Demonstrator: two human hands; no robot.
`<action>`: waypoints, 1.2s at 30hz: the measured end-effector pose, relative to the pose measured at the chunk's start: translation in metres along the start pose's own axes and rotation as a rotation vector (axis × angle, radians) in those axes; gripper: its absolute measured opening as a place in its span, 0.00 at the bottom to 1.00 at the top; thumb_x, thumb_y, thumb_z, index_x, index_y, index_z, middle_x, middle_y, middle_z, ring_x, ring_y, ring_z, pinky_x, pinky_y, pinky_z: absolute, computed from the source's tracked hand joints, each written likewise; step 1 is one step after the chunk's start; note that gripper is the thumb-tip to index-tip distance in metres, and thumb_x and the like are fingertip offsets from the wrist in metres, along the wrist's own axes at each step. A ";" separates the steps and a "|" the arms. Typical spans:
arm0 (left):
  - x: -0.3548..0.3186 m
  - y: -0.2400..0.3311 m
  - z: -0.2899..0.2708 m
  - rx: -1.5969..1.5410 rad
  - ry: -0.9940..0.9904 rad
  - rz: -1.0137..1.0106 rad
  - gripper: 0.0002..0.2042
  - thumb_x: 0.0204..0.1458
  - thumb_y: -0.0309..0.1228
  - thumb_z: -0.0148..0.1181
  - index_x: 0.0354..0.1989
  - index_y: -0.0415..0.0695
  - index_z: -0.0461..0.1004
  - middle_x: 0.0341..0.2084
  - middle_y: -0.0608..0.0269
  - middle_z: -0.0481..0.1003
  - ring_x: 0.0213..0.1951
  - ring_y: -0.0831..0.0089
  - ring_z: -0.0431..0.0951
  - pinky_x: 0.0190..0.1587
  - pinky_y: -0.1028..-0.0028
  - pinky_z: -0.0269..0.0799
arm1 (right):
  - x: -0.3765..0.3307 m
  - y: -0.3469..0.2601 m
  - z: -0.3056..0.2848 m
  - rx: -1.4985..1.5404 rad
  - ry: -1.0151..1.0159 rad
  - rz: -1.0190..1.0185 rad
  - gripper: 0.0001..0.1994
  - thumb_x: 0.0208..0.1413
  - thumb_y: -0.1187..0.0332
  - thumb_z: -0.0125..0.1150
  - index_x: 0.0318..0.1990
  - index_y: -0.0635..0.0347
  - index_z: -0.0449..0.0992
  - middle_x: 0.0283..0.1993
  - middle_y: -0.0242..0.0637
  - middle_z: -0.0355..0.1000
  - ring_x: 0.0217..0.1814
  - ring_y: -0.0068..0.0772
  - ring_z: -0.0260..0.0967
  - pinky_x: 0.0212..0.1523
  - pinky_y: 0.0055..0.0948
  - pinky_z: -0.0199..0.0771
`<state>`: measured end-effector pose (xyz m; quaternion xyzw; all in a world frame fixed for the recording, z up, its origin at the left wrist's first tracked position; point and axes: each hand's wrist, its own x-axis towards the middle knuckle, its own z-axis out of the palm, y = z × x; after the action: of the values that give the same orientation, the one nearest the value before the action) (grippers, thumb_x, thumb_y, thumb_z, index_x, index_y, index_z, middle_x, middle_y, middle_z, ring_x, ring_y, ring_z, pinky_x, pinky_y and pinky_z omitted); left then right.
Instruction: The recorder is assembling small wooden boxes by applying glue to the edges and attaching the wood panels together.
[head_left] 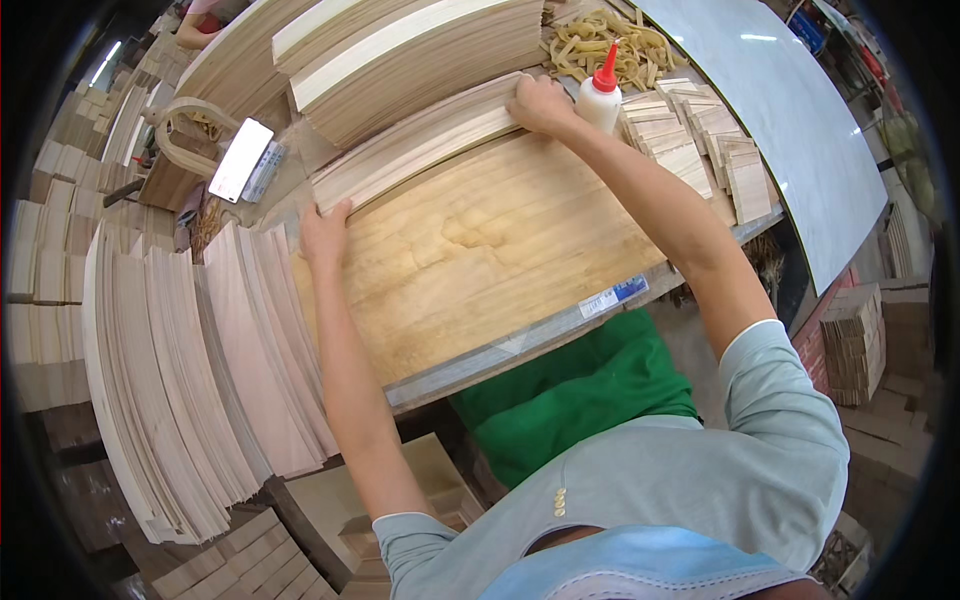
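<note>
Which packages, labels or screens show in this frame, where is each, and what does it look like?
Glue bottle: far side of the bench, beside the right hand; white body, red cone cap.
Phone: upper left, beyond the left hand; rectangular, screen glaring white.
Label sticker: near edge of the bench; small strip, white and blue.

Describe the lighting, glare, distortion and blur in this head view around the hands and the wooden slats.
Head view: even, soft light, with faint shadows under the left hand and right hand on the pale row of thin wooden slats; glare streaks on the glossy grey-white panel; fisheye bends the light plywood work board edges; dark vignette rims the frame; centre sharp, edges softer.
</note>
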<state>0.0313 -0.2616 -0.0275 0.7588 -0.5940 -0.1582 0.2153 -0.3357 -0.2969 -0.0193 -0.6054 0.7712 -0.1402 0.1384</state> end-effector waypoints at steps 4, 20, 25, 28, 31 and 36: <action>0.021 -0.005 -0.005 -0.014 0.109 0.064 0.42 0.45 0.53 0.60 0.60 0.31 0.58 0.55 0.37 0.65 0.59 0.49 0.64 0.60 0.61 0.57 | 0.009 -0.018 -0.003 0.212 0.273 0.003 0.26 0.54 0.57 0.53 0.55 0.67 0.61 0.56 0.58 0.61 0.61 0.58 0.58 0.60 0.51 0.58; 0.135 0.084 -0.014 -0.687 -0.096 0.110 0.31 0.49 0.46 0.60 0.54 0.32 0.68 0.51 0.47 0.71 0.52 0.60 0.70 0.54 0.68 0.62 | 0.124 -0.017 -0.080 0.738 0.451 0.427 0.25 0.49 0.59 0.52 0.49 0.71 0.73 0.53 0.53 0.70 0.56 0.48 0.68 0.53 0.37 0.69; 0.140 0.079 -0.011 -0.836 -0.139 0.107 0.27 0.50 0.42 0.59 0.55 0.35 0.68 0.50 0.52 0.72 0.51 0.63 0.70 0.53 0.67 0.63 | 0.126 -0.024 -0.089 0.777 0.560 0.420 0.22 0.49 0.59 0.53 0.44 0.72 0.74 0.44 0.52 0.72 0.45 0.46 0.71 0.40 0.38 0.73; 0.134 0.075 -0.016 -0.963 -0.219 0.026 0.24 0.53 0.44 0.58 0.54 0.43 0.68 0.46 0.60 0.71 0.47 0.68 0.70 0.46 0.65 0.65 | 0.119 -0.032 -0.116 0.885 0.476 0.351 0.20 0.47 0.63 0.54 0.43 0.71 0.72 0.42 0.53 0.71 0.40 0.45 0.71 0.33 0.44 0.74; 0.123 0.075 -0.027 -0.968 -0.157 -0.016 0.30 0.50 0.43 0.61 0.56 0.33 0.65 0.51 0.51 0.69 0.52 0.55 0.68 0.55 0.59 0.61 | 0.100 -0.048 -0.140 1.157 0.343 0.241 0.20 0.46 0.63 0.56 0.43 0.70 0.72 0.42 0.51 0.70 0.41 0.44 0.70 0.34 0.45 0.75; 0.046 0.149 -0.021 -0.040 0.736 0.894 0.44 0.41 0.44 0.69 0.64 0.40 0.51 0.58 0.49 0.59 0.62 0.52 0.55 0.61 0.53 0.51 | 0.063 -0.059 -0.188 1.114 0.278 0.081 0.18 0.45 0.63 0.57 0.42 0.67 0.72 0.40 0.48 0.69 0.40 0.42 0.70 0.35 0.45 0.75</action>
<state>-0.0713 -0.3336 0.0680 0.4351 -0.7395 0.2112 0.4681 -0.3697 -0.3626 0.1741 -0.3871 0.6145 -0.5981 0.3388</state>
